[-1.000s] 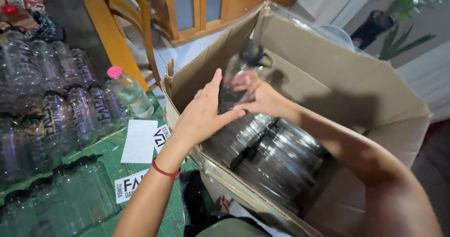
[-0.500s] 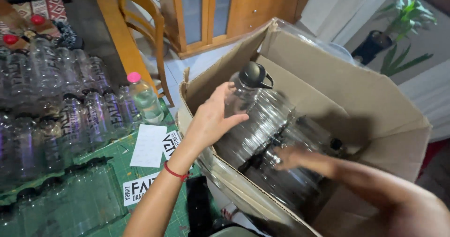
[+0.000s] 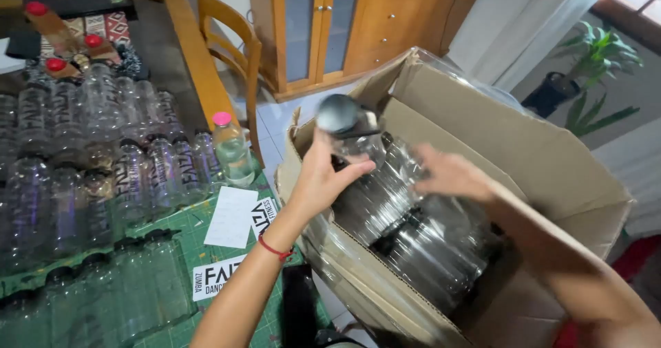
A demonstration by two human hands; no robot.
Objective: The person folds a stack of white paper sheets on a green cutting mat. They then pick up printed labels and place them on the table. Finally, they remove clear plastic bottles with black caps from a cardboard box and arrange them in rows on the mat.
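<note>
Two bare hands are working over an open cardboard box (image 3: 551,162) lined with clear plastic. The left hand (image 3: 323,176) is curling its fingers around the neck of a clear plastic bottle (image 3: 368,183) with a black cap, which is sticking up out of the box among other stacked bottles (image 3: 441,245). The right hand (image 3: 451,174) is hovering blurred just beside it, fingers loosely spread, holding nothing. Rows of empty bottles (image 3: 82,162) are standing on the green mat (image 3: 206,251) at left

Table (image 3: 182,52) w/ clear bottles (image 3: 89,176), mat (image 3: 206,251)
</note>
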